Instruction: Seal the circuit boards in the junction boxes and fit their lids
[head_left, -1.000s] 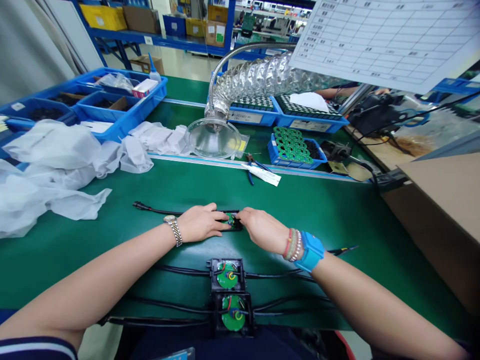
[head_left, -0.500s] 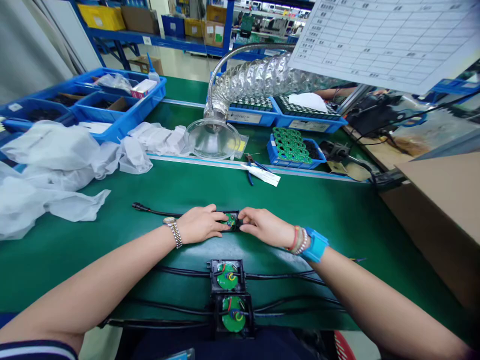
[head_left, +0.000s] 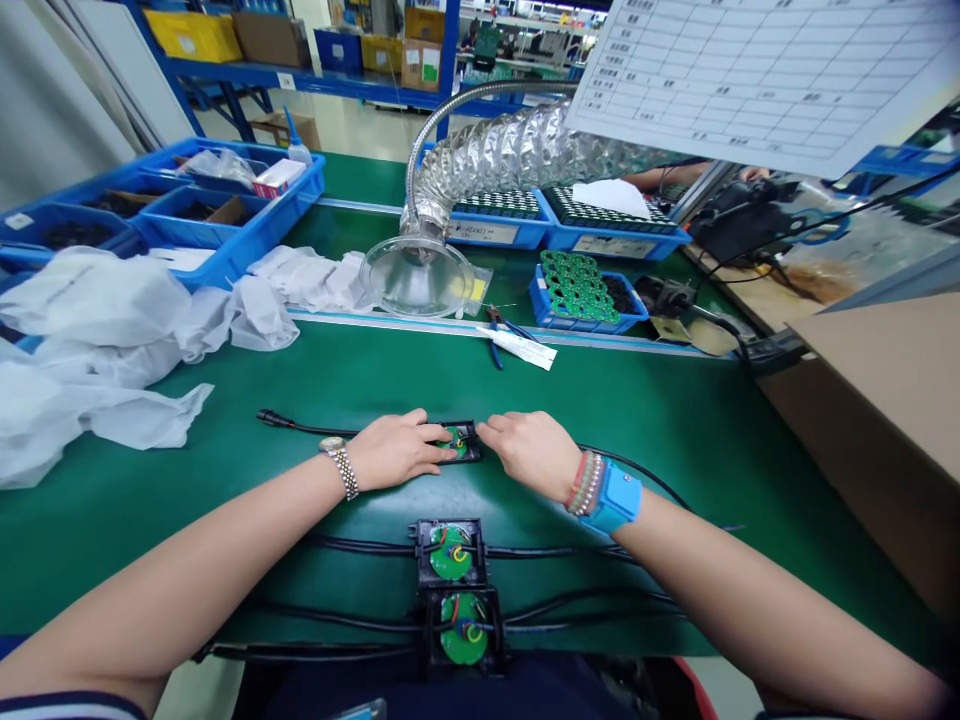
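Observation:
My left hand grips a small black plastic housing by its left side, fingertips reaching over a round green circuit board inside. A black cable with a plug end runs out leftward. My right hand is closed at the housing's right edge, thumb and fingers pinching the black cable that leaves on that side; the fingertips partly hide it. Nearer to me lie two similar black housings, one in front of the other, each holding a green board with wires and cables on both sides.
Beyond my hands lie pliers and a white tube. A clear fume hood hangs from a foil duct. Green boards fill a blue bin. White bags sit left; a cardboard box stands right.
My right hand has shifted slightly and turned at the housing's right end, and more of the cable beyond it shows. My left hand keeps its hold. The whole view has drifted a little.

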